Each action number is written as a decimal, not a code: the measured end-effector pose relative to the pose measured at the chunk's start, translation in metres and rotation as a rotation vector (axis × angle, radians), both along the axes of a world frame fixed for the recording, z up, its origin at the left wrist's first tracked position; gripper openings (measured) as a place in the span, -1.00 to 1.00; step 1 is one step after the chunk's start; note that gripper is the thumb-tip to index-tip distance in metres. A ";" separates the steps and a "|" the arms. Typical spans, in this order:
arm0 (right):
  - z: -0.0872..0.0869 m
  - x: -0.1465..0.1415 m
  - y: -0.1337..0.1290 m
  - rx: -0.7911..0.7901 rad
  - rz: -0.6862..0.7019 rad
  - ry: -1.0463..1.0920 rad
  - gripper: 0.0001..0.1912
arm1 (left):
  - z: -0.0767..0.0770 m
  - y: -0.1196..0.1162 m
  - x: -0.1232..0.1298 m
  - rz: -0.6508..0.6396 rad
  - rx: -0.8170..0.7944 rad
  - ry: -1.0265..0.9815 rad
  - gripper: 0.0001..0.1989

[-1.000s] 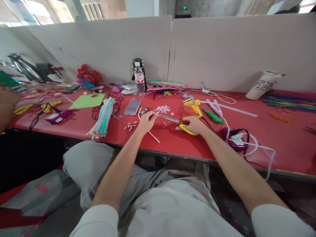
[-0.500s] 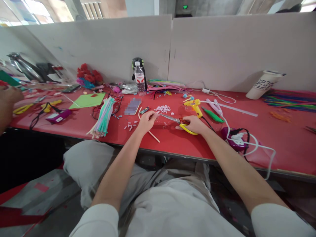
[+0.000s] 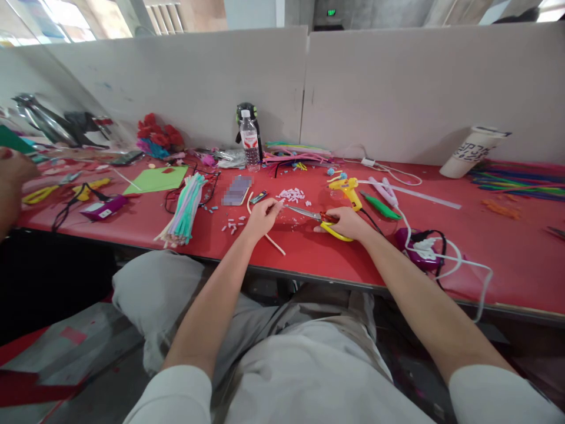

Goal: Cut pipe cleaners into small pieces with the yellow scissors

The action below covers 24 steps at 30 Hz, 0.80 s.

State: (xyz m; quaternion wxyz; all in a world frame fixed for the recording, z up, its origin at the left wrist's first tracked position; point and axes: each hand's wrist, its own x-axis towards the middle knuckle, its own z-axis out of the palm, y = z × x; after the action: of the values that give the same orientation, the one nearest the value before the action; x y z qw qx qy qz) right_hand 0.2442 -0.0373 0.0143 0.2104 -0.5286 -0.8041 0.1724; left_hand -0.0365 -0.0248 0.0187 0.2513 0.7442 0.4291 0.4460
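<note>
Now, left hand: fingertips pinched on a pale bit, too small to identify.
Right hand: clamped on scissors, yellow handle; hands apart.
Scissors: between hands, blades toward left fingertips; blade gap, can't tell.
Pink pieces: loose pile on red table, just beyond blades.
Cream strip: on table, partly hidden by left hand.
Yellow glue gun: beyond right hand.

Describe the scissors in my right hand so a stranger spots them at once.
Along the red table, find the yellow glue gun right of centre. Your right hand, just nearer you, holds the scissors, blades pointing towards your left hand. Unlike the yellow-handled pair lying far left, these are held.
</note>
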 end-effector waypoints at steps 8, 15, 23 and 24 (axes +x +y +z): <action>0.000 0.000 -0.002 0.026 -0.010 -0.013 -0.43 | -0.001 0.001 0.000 0.001 -0.001 -0.008 -0.61; 0.000 0.001 -0.002 0.024 0.006 -0.009 -0.43 | 0.000 0.000 0.000 -0.003 -0.002 -0.006 -0.61; -0.003 0.001 0.000 0.015 -0.006 -0.015 -0.45 | -0.003 0.002 -0.001 -0.008 -0.002 -0.013 -0.62; -0.003 0.001 0.001 0.015 -0.007 -0.019 -0.45 | -0.004 0.003 -0.001 -0.011 -0.007 -0.016 -0.62</action>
State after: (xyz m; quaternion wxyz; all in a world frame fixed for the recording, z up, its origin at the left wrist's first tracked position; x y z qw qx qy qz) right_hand 0.2452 -0.0366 0.0114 0.2073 -0.5317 -0.8053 0.1607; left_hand -0.0373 -0.0219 0.0148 0.2599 0.7420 0.4245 0.4491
